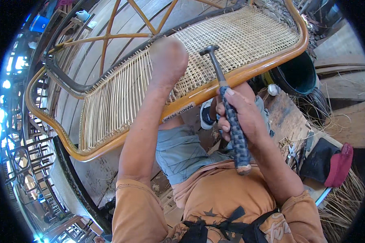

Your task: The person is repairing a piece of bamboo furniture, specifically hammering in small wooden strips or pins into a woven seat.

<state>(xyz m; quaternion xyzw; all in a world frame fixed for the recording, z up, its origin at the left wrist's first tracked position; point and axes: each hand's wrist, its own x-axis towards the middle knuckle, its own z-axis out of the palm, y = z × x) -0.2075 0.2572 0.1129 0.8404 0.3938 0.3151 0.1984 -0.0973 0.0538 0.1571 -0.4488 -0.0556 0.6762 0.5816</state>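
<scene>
A rattan furniture frame point(269, 65) with a glossy brown rail lies across my lap. Its panel is closely woven cane point(239, 34) on the right, while parallel cane strands point(113, 99) run across the left part. My left hand point(169, 60) rests over the panel where the weave meets the loose strands; it is blurred, so its fingers and anything in them cannot be made out. Wrapped around the blue-and-black bound handle of a hammer point(236, 135), my right hand point(249, 115) is closed. The hammer's head is up over the weave, right of my left hand.
A dark bucket point(298, 75) stands at the right beyond the rail. On a wooden board point(286, 115) lie pliers point(292, 154), cane bits and a black-and-red cloth point(340, 164). Cane strips point(342, 200) are heaped at lower right. Another framed panel point(67, 182) stands at left.
</scene>
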